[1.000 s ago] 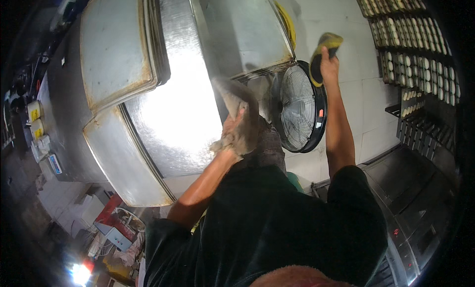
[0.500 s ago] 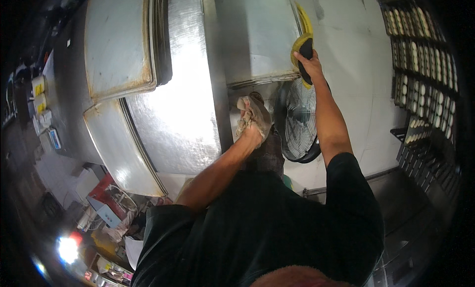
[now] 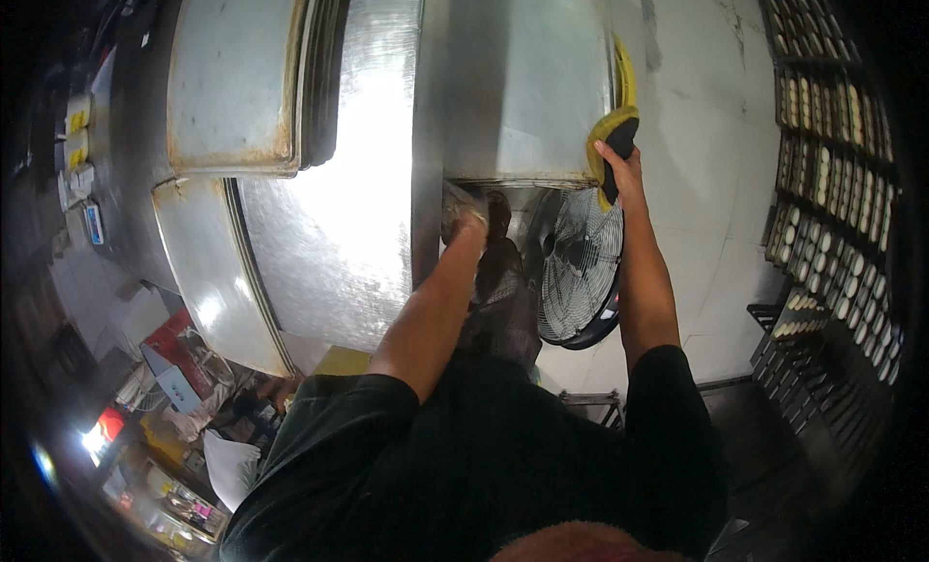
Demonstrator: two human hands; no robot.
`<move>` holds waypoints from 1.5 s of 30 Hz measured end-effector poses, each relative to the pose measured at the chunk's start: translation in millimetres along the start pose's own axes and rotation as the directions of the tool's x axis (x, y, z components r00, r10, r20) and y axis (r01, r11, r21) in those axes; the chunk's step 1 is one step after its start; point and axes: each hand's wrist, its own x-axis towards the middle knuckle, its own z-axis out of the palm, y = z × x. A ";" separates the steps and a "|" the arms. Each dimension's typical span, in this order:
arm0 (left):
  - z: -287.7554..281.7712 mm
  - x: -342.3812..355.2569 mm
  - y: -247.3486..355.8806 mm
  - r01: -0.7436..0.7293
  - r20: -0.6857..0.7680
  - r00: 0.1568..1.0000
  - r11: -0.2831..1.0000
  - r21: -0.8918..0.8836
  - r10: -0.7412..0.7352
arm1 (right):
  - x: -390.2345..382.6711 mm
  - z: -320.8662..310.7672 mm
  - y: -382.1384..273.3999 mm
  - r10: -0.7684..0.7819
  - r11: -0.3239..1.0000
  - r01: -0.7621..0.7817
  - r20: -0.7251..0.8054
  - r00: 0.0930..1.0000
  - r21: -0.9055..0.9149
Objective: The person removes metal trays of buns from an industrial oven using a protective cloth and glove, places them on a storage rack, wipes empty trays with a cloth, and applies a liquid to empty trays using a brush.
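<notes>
A stack of grey metal sheets (image 3: 552, 97) lies ahead of me, its near edge thick with layers. At its right near corner, my right hand (image 3: 624, 167) is closed on a curved yellow-and-black pad (image 3: 608, 141), thumb on the yellow side. A second yellow strip (image 3: 626, 73) runs along the stack's right edge beyond it. My left hand (image 3: 468, 223) is at the left part of the near edge, closed around a crumpled greyish cloth (image 3: 455, 206). The stack's edge hides part of that hand and cloth, and the fingers are blurred.
A round black fan (image 3: 581, 267) stands below the stack's near edge, between my arms. To the left, more metal sheets (image 3: 232, 78) sit on a shiny metal table (image 3: 358, 262). Racks with rows of pale round pieces (image 3: 832, 175) line the right side.
My left hand with the cloth has moved forward and left to the stack's near edge. My right hand keeps its hold on the pad at the corner. The whole view has shifted slightly.
</notes>
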 end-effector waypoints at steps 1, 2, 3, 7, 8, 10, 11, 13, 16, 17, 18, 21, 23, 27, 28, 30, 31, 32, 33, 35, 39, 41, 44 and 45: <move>7.3 10.7 -5.2 0.031 0.003 1.000 0.996 -0.078 -0.030 | -2.5 -3.0 3.2 -0.005 0.997 0.005 0.007 1.000 0.071; 13.8 18.8 -9.4 0.071 0.011 0.998 0.984 -0.164 -0.070 | -8.1 -3.6 3.0 -0.009 0.990 0.007 0.019 1.000 0.139; 18.0 26.2 -12.3 0.113 0.022 0.994 0.961 -0.251 -0.111 | -12.1 -3.3 2.0 -0.016 0.978 0.009 0.030 0.999 0.211; 39.4 43.9 -15.8 0.279 0.112 0.927 0.460 -0.843 -0.358 | -8.5 -9.0 11.4 -0.031 0.975 0.022 0.036 0.999 0.222; 40.6 47.6 -14.6 0.190 0.152 0.910 0.061 -0.980 -0.386 | -5.6 -13.3 14.3 -0.033 0.973 0.022 0.046 0.998 0.230; 30.1 54.2 -13.1 0.014 0.194 0.913 -0.448 -0.894 -0.358 | -1.7 -17.0 19.4 -0.038 0.965 0.019 0.070 0.997 0.260; 23.0 55.4 -13.1 -0.041 0.191 0.930 -0.603 -0.797 -0.315 | -0.5 -19.2 21.9 -0.041 0.963 0.020 0.070 0.997 0.268; 4.2 54.7 -10.5 -0.085 0.137 0.971 -0.816 -0.572 -0.197 | 4.5 -27.2 23.2 -0.052 0.956 0.030 0.067 0.996 0.293; 26.6 52.3 -6.9 -0.026 -0.055 0.998 -0.964 -0.266 -0.012 | 2.5 -44.8 -6.6 -0.010 0.978 -0.016 0.124 0.992 0.207; 20.5 49.2 2.3 0.011 -0.042 0.999 -0.984 -0.175 0.018 | 4.1 -56.9 -11.3 0.008 0.984 -0.031 0.126 0.992 0.177; 1.2 41.9 13.9 0.048 -0.035 0.998 -0.995 -0.089 0.052 | 10.8 -73.2 -5.1 0.004 0.986 -0.026 0.133 0.991 0.166; 6.6 28.0 27.5 0.066 -0.065 0.996 -0.995 0.073 0.061 | 16.5 -94.9 -3.0 0.018 0.987 -0.041 0.148 0.989 0.158; 65.4 37.0 35.1 -0.015 -0.033 0.999 -0.993 0.119 -0.019 | 18.5 -94.7 -3.4 0.033 0.989 -0.058 0.178 0.984 0.134; 71.2 49.5 27.4 -0.115 0.342 0.853 -0.782 -0.612 -0.393 | 31.1 -110.7 20.7 0.090 0.981 -0.116 0.167 0.982 0.154; 59.7 54.3 22.6 -0.105 0.359 0.806 -0.711 -0.696 -0.471 | 33.0 -118.2 20.2 0.141 0.969 -0.173 0.180 0.974 0.177; 43.0 72.1 12.2 -0.080 0.280 0.735 -0.489 -0.869 -0.618 | 32.4 -119.4 7.6 0.172 0.924 -0.234 0.219 0.961 0.303; 39.0 89.6 6.3 -0.078 0.177 0.717 -0.329 -0.941 -0.674 | 34.6 -117.1 -0.4 0.180 0.925 -0.242 0.223 0.958 0.294; 37.4 105.9 -0.8 -0.072 0.067 0.696 -0.162 -0.984 -0.715 | 39.7 -113.4 -8.5 0.184 0.927 -0.247 0.233 0.955 0.282; 27.1 118.6 -5.3 -0.059 -0.053 0.686 0.017 -0.998 -0.725 | 46.0 -114.5 -10.8 0.189 0.927 -0.250 0.228 0.955 0.281; 10.4 120.6 -8.8 -0.077 -0.026 0.725 -0.044 -0.996 -0.688 | 57.3 -102.9 -7.5 0.158 0.969 -0.200 0.253 0.954 0.147; -53.2 91.6 -21.2 0.061 0.267 0.836 -0.403 -0.913 -0.479 | 54.0 -91.4 -11.6 0.183 0.979 -0.198 0.233 0.955 0.042; -49.9 92.1 -28.9 0.207 0.322 0.865 -0.311 -0.927 -0.384 | 55.5 -94.8 -9.5 0.206 0.971 -0.231 0.258 0.944 0.067; -39.7 101.2 -32.6 0.338 0.377 0.872 -0.173 -0.925 -0.313 | 59.2 -99.1 -13.1 0.232 0.967 -0.254 0.312 0.921 0.030; -30.3 109.4 -26.9 0.322 0.355 0.837 -0.149 -0.935 -0.417 | 59.2 -97.1 -13.4 0.213 0.971 -0.235 0.304 0.929 0.038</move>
